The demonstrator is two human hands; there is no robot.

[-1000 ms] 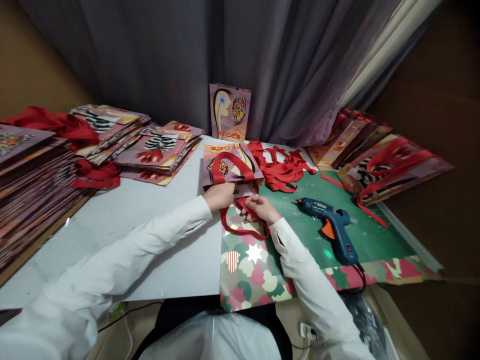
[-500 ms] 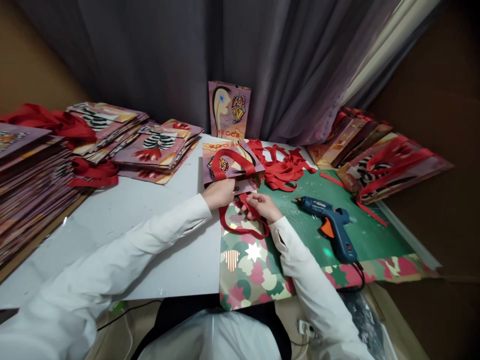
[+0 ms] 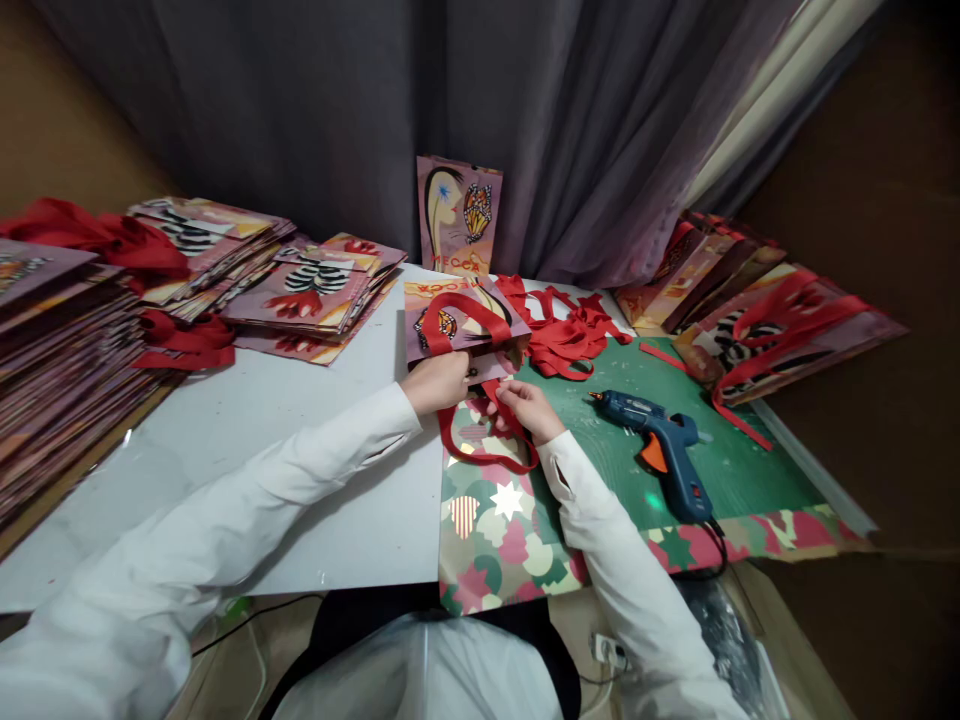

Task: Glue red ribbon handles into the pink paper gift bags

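A printed paper gift bag [image 3: 487,310] lies in front of me with its lettering upside down and its opening towards me. My left hand [image 3: 439,382] is closed on the near edge of this bag, fingertips partly hidden. One red ribbon handle loops over the bag's upper face. A second red ribbon [image 3: 480,458] hangs in a loop below the opening. Close to the opening, my right hand [image 3: 529,408] pinches this ribbon between thumb and fingers. To the right of that hand, a blue glue gun [image 3: 679,465] with an orange trigger rests on the green mat.
Piles of flat bags [image 3: 60,390] and red ribbons [image 3: 184,340] fill the left side. Another bag [image 3: 459,215] stands against the curtain. Loose red ribbons [image 3: 574,340] lie behind my right hand. Bags with ribbon handles [image 3: 780,330] sit at the right.
My right hand and the pinched ribbon have moved slightly up towards the bag's opening. My left hand keeps its grip, and the view has shifted a little.
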